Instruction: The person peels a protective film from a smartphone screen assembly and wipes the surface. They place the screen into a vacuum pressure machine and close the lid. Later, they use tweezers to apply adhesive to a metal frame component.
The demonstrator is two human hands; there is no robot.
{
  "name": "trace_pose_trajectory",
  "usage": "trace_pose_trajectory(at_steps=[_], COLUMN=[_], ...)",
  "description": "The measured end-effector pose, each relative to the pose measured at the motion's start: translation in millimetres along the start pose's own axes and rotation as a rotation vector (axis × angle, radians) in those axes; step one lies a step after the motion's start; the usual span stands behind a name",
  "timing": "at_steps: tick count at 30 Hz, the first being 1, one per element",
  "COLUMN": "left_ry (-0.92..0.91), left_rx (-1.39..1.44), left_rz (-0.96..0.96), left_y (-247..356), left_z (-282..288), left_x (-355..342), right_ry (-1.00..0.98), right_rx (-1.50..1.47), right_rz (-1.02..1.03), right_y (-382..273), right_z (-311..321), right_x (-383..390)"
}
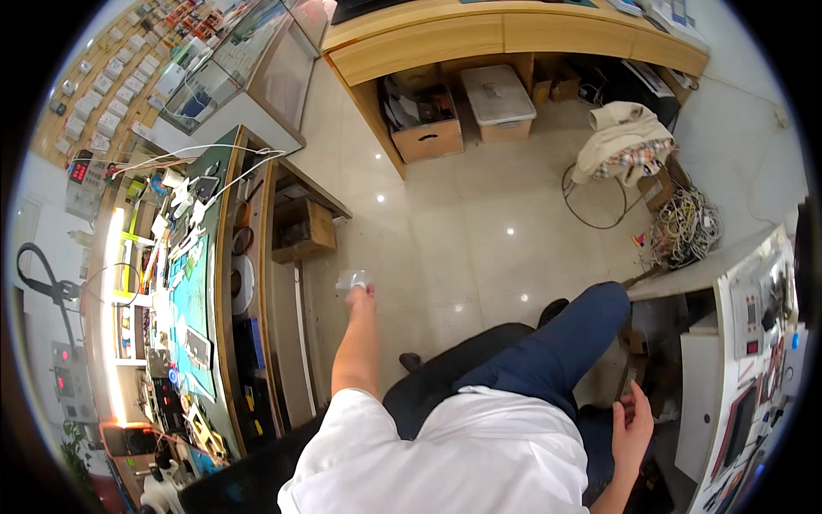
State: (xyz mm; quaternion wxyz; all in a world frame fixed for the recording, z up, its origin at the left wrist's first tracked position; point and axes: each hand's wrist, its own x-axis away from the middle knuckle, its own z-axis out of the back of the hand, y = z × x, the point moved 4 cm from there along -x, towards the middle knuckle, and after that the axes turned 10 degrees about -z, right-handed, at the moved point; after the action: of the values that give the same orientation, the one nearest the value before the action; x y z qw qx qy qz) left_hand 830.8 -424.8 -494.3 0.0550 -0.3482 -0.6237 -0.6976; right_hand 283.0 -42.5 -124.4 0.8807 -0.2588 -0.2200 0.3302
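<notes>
My left hand (361,295) reaches out over the floor, its fingers closed on a small clear plastic bag (348,278). What the bag holds, if anything, is too small to make out. On the right, my right hand (632,421) hangs beside my thigh with its thumb and fingers apart. A narrow greyish piece (629,378) shows just past those fingertips; I cannot tell whether they touch it. The left hand is nearest to the workbench shelf (295,193), beside its open lower part.
A workbench with a green mat (190,300) and many tools runs along the left. Ahead stands a wooden desk (445,38) with boxes underneath. A jacket-draped stool (621,146) and tangled cables (685,224) are at the right, beyond a white cluttered table (728,360).
</notes>
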Motion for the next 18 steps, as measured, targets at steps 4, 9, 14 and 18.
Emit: trace_pose_trajectory(at_steps=[4, 9, 14, 18], left_ry=[0.012, -0.120, 0.005, 0.007], left_rx=[0.010, 0.233, 0.100, -0.178], left_rz=[-0.022, -0.095, -0.188, -0.042], left_y=[83.9, 166.5, 202.9, 103.0], left_z=[-34.5, -85.7, -51.2, -7.1], left_x=[-91.8, -192.9, -251.3, -223.2], right_ry=[0.001, -0.101, -0.164, -0.123], right_rx=[0.143, 0.324, 0.350, 0.347], right_rz=[-0.090, -0.108, -0.047, -0.139], right_y=[-3.1, -24.2, -48.1, -57.8], right_z=[-32.2, -68.5, -88.5, -78.2], right_x=[-6.9, -15.1, -17.5, -2.4])
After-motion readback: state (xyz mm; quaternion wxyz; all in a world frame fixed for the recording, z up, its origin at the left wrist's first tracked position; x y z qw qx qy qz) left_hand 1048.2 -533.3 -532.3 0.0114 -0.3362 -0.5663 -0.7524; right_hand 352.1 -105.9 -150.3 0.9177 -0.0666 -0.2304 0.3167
